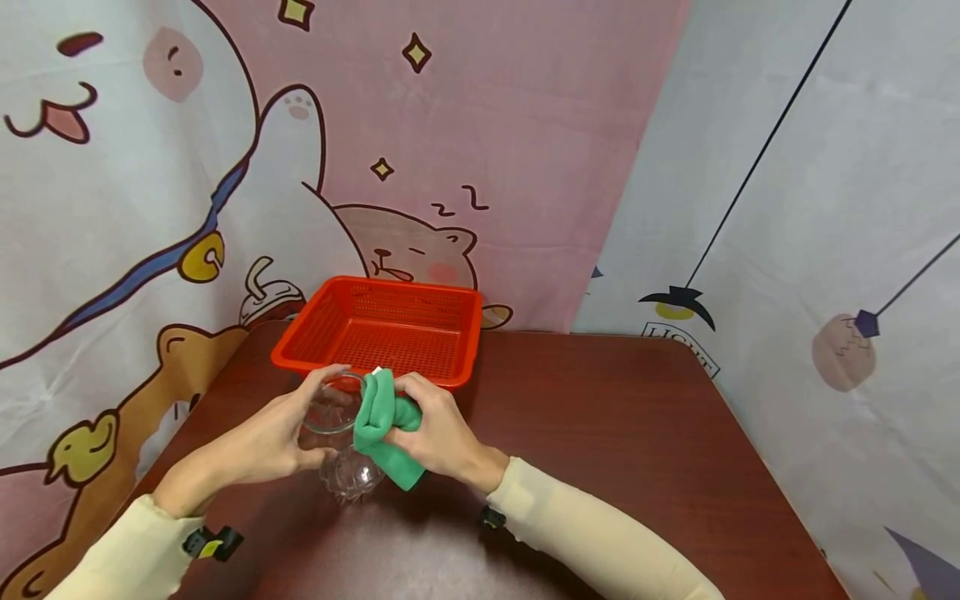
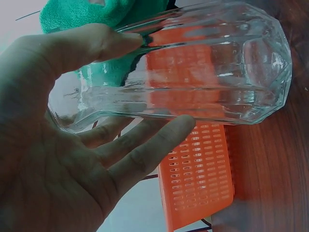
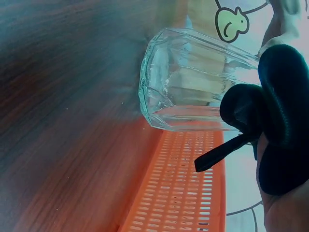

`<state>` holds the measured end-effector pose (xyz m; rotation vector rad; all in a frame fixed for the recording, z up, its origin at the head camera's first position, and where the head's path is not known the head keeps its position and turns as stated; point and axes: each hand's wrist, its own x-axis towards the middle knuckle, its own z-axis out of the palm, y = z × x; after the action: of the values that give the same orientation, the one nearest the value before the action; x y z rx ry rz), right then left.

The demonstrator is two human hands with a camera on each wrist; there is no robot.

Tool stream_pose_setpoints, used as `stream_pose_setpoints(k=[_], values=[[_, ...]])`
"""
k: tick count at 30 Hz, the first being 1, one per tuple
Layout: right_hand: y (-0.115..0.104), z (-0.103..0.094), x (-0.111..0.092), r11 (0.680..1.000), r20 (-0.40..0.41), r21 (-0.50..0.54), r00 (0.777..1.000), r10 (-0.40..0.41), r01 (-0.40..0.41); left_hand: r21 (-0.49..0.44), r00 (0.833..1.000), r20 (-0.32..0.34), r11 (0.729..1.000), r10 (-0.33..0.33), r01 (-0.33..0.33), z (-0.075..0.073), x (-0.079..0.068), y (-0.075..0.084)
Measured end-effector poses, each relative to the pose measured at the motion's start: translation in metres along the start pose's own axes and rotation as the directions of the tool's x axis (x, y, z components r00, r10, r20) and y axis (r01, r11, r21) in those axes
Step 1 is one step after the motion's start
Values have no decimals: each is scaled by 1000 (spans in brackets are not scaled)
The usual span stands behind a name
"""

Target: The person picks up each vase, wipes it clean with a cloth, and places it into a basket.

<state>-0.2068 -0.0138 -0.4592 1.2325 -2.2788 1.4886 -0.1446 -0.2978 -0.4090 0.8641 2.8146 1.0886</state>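
A clear glass vase (image 1: pixel 348 473) with a faceted body and a round rim is held up over the table. My left hand (image 1: pixel 279 435) grips it near the mouth, thumb on one side and fingers on the other; the left wrist view shows the thumb across the glass (image 2: pixel 217 72). In my right hand (image 1: pixel 442 429) is a bunched green cloth (image 1: pixel 380 417), pressed up to the vase's rim. Seen from the right wrist, the cloth (image 3: pixel 285 96) looks dark and covers the mouth end, while the thick base of the vase (image 3: pixel 159 82) shows plainly.
Behind the hands, an orange-red plastic basket (image 1: pixel 471 333) with perforated walls stands on the dark brown wooden table (image 1: pixel 600 433). A cartoon-printed curtain (image 1: pixel 540 167) hangs along the back and both sides. Black devices are strapped at both wrists.
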Motion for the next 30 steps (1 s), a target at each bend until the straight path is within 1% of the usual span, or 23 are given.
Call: stream_pose_setpoints(k=[5, 8, 12, 19, 25, 30], values=[[3, 2, -1, 1000, 17, -7, 1000, 8, -8, -12, 1000, 2, 1000, -2, 2, 0, 0, 0], [6, 3, -1, 999, 30, -32, 1000, 5, -4, -15, 1000, 3, 1000, -6, 6, 0, 0, 0], [10, 3, -2, 996, 69, -93, 998, 3, 3, -1, 1000, 1, 1000, -8, 8, 0, 0, 0], [14, 2, -4, 981, 160, -191, 987, 16, 15, 4, 1000, 2, 1000, -31, 31, 0, -2, 0], [16, 2, -7, 969, 209, -247, 977, 35, 18, 23, 999, 0, 999, -35, 35, 0, -2, 0], [18, 2, -9, 952, 244, -306, 968, 61, 17, 28, 999, -6, 999, -33, 33, 0, -2, 0]])
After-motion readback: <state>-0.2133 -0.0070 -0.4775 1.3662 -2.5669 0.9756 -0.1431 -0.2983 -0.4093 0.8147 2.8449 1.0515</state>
